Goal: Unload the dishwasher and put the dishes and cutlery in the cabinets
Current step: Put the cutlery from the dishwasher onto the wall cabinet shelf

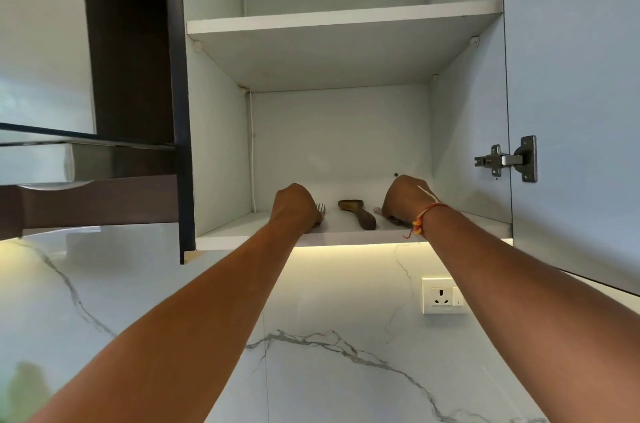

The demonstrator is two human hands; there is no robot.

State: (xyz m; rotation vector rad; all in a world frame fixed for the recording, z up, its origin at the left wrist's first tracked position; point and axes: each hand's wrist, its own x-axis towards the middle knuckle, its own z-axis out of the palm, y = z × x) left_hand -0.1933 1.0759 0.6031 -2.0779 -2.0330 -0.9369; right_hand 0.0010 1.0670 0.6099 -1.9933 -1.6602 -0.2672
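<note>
I am laying the fork (321,207) flat on the shelf (263,238) with my closed left hand (296,202); my right hand (405,197) is gripping something I cannot make out.

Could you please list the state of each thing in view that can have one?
Cabinet door: open.
Fork: on the bottom shelf, under the left hand.
Wooden spoon: lying flat, untouched.
Right hand: closed on a partly hidden utensil.
Upper shelf: nothing visible.
</note>
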